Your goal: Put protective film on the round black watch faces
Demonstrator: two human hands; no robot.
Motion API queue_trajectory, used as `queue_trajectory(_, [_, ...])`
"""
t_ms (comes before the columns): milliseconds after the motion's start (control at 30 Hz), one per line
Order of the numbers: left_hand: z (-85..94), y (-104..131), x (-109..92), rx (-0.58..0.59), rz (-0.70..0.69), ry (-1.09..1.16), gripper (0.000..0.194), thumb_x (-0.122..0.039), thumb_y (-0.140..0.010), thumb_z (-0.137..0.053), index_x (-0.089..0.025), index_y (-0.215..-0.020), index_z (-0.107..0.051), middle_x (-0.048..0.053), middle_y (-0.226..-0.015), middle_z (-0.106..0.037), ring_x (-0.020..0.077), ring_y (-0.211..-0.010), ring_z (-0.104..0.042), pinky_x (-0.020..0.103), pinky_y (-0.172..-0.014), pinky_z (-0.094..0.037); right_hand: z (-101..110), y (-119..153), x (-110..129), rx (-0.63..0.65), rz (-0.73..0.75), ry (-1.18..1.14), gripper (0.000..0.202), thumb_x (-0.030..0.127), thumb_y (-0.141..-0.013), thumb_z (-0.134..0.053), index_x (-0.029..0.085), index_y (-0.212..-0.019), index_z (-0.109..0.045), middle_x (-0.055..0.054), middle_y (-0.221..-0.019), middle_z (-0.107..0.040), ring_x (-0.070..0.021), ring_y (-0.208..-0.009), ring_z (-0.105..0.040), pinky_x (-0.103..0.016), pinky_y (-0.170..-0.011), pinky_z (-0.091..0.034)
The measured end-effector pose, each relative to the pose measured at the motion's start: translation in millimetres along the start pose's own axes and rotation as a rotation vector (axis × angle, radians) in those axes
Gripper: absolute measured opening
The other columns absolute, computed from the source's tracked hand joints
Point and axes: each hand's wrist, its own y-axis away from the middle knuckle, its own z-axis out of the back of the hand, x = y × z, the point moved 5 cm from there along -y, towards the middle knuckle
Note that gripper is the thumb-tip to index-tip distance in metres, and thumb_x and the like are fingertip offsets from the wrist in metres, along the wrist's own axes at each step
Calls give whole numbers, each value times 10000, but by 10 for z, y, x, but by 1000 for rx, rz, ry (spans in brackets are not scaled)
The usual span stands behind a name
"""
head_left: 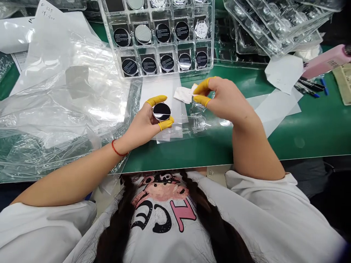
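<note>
Yellow finger cots cover fingertips on both hands. My left hand point(149, 118) is closed around the rim of a round black watch face point(162, 111), whose glossy side is turned up and carries a bright reflected band. To its right, my right hand point(219, 95) pinches a white wiping cloth point(183, 94), apart from the watch face. Beneath the hands lie white paper point(149, 87) and clear film with small printed text point(192, 129). Just beyond them stands a clear plastic tray point(123, 78) with round watch faces in its compartments, most of them under black printed film.
Crumpled clear plastic bags point(104, 95) spread over the left of the green table point(214, 153). Stacked clear trays point(274, 25) stand at the back right. A pink bottle point(323, 62), several pens point(309, 87) and paper sheets point(276, 109) lie at the right.
</note>
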Motion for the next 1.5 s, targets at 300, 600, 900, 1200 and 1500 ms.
queue_trajectory(300, [-117, 32, -72, 131, -5, 44, 622, -249, -747, -763, -223, -1219, -360, -11, -855, -695, 197, -839, -752, 333, -759, -608, -361, -325, -330, -128, -56, 191, 218, 351, -863, -655, 211, -1023, -604, -122, -1101, -599, -331, -1078, -543, -580, -971, -428])
queue_trajectory(600, [-85, 28, -88, 51, 21, 25, 531, -194, -750, -765, -203, -1163, -432, -26, -817, -684, 160, -746, -740, 265, -690, -579, -410, -65, 397, -140, 285, 99, 185, 302, -963, -486, 310, -1052, -649, -56, -998, -631, -241, -968, -560, -455, -886, -467])
queue_trajectory(900, [-6, -26, -70, 35, -8, -26, 609, -82, -646, -775, -177, -1168, -477, -52, -790, -635, 61, -623, -606, 150, -513, -460, -634, 309, 652, -346, 798, 366, 154, 211, -951, -523, 216, -1014, -663, -54, -977, -605, -195, -946, -504, -397, -875, -450])
queue_trajectory(1200, [-62, -24, -90, 93, -50, -26, 505, -152, -739, -762, -186, -1147, -466, -26, -848, -681, 103, -713, -698, 205, -640, -569, -571, 177, 563, -392, 690, 377, 203, 256, -980, -461, 240, -1012, -661, -60, -1014, -613, -217, -997, -518, -436, -872, -445])
queue_trajectory(1500, [-2, -32, -118, 75, -82, 19, 588, -164, -695, -793, -201, -1171, -451, -53, -790, -668, 87, -661, -684, 184, -595, -561, -497, 280, 604, -282, 948, 248, 210, 277, -973, -521, 258, -1154, -626, -46, -1036, -622, -210, -1080, -487, -432, -912, -448])
